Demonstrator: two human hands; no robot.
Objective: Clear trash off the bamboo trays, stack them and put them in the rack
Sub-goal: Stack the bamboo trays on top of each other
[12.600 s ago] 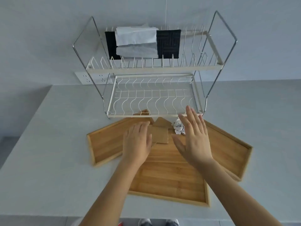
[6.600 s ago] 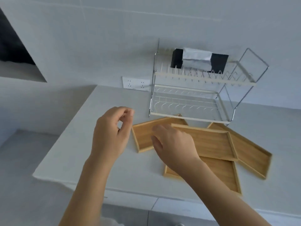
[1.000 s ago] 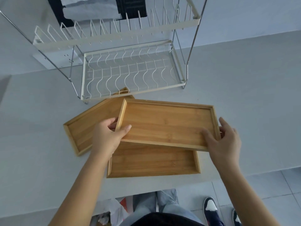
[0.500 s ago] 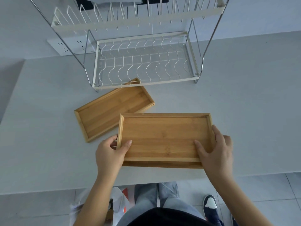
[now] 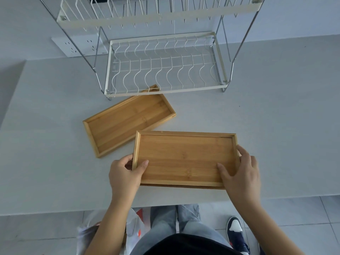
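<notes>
An empty bamboo tray (image 5: 184, 157) lies squarely on top of another tray, whose edge (image 5: 182, 186) peeks out along the near side. My left hand (image 5: 125, 173) grips the stack's left end, thumb inside the rim. My right hand (image 5: 241, 172) grips the right end, thumb on the tray floor. A third empty bamboo tray (image 5: 127, 120) lies at an angle to the left, its far corner under the rack. The white wire rack (image 5: 165, 65) stands behind, its lower shelf bare.
The grey countertop (image 5: 276, 126) ends just below the stack. A white wall socket (image 5: 79, 46) sits behind the rack's left leg. A plastic bag (image 5: 132, 219) and my legs and shoes are on the tiled floor below.
The tray in both hands has come down and toward me onto the lower tray, now nearly aligned with it. The view has tilted down, hiding the rack's top shelf.
</notes>
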